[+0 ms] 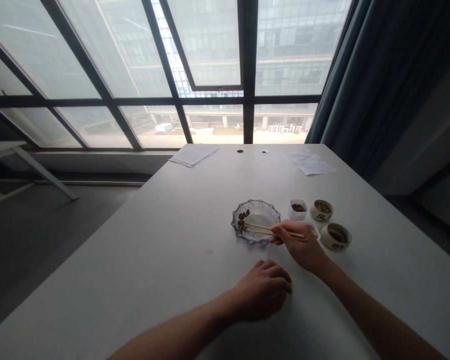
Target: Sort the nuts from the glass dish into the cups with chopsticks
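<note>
Over glass dish [255,220] — right hand [302,248] gripping chopsticks [270,230]; left hand [263,289] curled loosely on table [165,260].

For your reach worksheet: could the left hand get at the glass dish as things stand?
Probably yes: the left hand rests just short of the glass dish, bare table between them.

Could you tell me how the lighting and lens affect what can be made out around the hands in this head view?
Head view: strong backlight from the window leaves the right hand, the left hand and the forearms dim; the chopsticks and the glass dish stay readable, the dark bits small; wide-angle bending curves the window bars; the table shows soft shadows, no harsh glare.
</note>
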`<state>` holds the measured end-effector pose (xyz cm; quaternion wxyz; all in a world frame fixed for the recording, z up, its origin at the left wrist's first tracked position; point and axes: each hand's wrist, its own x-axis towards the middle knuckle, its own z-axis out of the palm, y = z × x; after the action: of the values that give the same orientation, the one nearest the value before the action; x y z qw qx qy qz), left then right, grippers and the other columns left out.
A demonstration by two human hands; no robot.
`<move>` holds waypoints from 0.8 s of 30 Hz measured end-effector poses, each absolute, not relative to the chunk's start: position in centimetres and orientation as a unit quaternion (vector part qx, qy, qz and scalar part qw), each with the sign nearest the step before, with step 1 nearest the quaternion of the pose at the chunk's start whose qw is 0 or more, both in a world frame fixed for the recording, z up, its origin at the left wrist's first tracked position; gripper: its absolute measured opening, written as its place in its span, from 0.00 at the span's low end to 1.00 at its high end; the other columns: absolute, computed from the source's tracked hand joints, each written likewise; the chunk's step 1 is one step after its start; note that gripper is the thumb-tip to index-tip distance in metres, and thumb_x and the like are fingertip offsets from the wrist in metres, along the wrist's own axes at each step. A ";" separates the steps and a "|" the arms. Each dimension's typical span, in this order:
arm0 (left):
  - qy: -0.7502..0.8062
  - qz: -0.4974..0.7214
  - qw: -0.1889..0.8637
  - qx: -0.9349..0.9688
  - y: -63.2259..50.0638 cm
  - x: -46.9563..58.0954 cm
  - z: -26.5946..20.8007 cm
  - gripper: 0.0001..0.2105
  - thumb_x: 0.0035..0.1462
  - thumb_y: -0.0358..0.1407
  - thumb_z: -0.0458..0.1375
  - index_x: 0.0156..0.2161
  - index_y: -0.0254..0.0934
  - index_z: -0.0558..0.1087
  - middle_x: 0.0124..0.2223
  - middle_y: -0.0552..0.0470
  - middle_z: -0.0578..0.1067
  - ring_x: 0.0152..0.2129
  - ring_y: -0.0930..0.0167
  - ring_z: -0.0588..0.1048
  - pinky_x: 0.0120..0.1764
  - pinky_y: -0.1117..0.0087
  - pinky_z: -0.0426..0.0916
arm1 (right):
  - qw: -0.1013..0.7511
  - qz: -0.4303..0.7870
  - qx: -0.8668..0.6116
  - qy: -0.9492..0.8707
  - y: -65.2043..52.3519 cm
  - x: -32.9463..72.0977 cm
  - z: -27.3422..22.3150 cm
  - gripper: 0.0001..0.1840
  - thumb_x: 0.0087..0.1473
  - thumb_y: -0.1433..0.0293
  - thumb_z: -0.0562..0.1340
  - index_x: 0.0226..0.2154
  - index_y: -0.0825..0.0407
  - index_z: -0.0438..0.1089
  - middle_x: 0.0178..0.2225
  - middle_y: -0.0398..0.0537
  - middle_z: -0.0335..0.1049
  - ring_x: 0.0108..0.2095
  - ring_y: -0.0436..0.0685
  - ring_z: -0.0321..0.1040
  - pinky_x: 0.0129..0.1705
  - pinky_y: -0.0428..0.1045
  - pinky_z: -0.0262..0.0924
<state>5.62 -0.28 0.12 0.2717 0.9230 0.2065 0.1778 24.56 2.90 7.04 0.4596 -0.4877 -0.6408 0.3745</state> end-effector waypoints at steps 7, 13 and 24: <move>0.208 0.170 0.266 0.926 -0.2 5.6 0.1 0.08 0.64 0.33 0.63 0.48 0.44 0.77 0.54 0.54 0.80 0.53 0.64 0.74 0.58 0.63 0.63 | 0.457 0.331 -0.459 -0.686 3.0 24.6 7.1 0.24 0.69 0.53 0.61 0.30 0.51 0.81 0.30 0.51 0.79 0.32 0.59 0.77 0.36 0.52 0.72; 0.208 0.172 0.272 0.924 -0.2 5.7 0.1 0.08 0.64 0.32 0.63 0.48 0.44 0.77 0.54 0.54 0.80 0.52 0.64 0.74 0.58 0.63 0.63 | 0.444 0.320 -0.415 -0.727 2.9 24.4 7.0 0.22 0.71 0.57 0.61 0.32 0.51 0.81 0.34 0.51 0.80 0.36 0.58 0.76 0.40 0.52 0.70; 0.206 0.170 0.276 0.924 -0.2 5.6 0.2 0.09 0.64 0.32 0.63 0.48 0.44 0.77 0.55 0.52 0.80 0.53 0.63 0.74 0.59 0.62 0.63 | 0.509 0.326 -0.470 -0.643 2.6 25.0 7.3 0.26 0.67 0.49 0.62 0.34 0.52 0.83 0.33 0.55 0.84 0.33 0.62 0.82 0.38 0.54 0.78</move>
<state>5.60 -0.20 0.17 0.2755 0.9235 0.2060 0.1695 25.02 2.59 7.31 0.5095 -0.4695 -0.6430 0.3265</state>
